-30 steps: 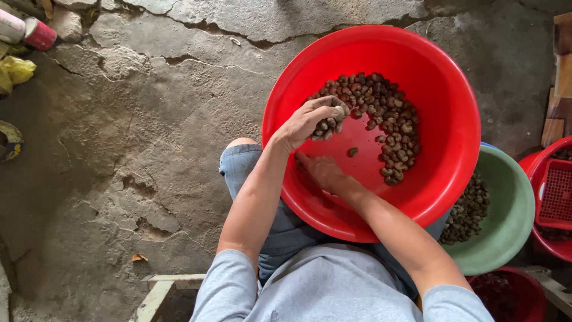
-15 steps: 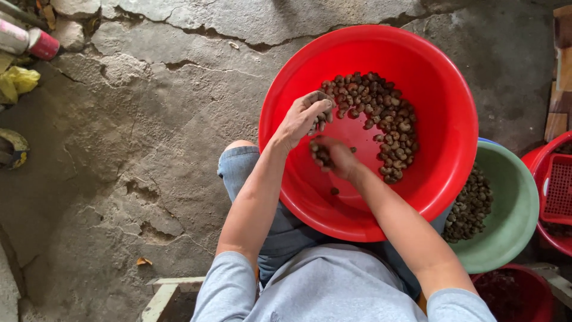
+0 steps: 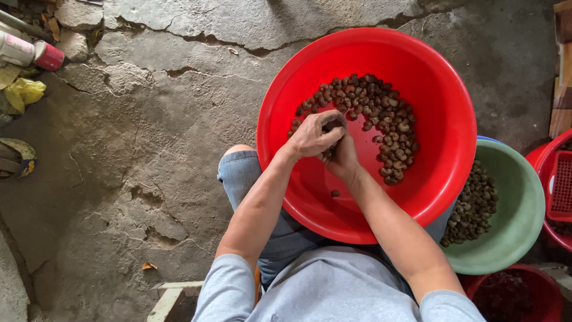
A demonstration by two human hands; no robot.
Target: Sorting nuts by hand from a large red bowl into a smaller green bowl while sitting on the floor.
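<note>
A big red basin rests tilted on my lap and holds a heap of brown nuts along its far and right side. My left hand and my right hand are pressed together over the basin's near left part, both cupped around a handful of nuts. One loose nut lies on the bare red bottom below my hands.
A green basin with more nuts sits at the right, under the red one. Red containers stand at the far right and lower right. The cracked concrete floor spreads to the left, with a can and yellow scraps at the top left.
My left hand scooped nuts from the heap and drew back toward me. My right hand rose from the basin bottom, took nuts, and now meets the left hand.
</note>
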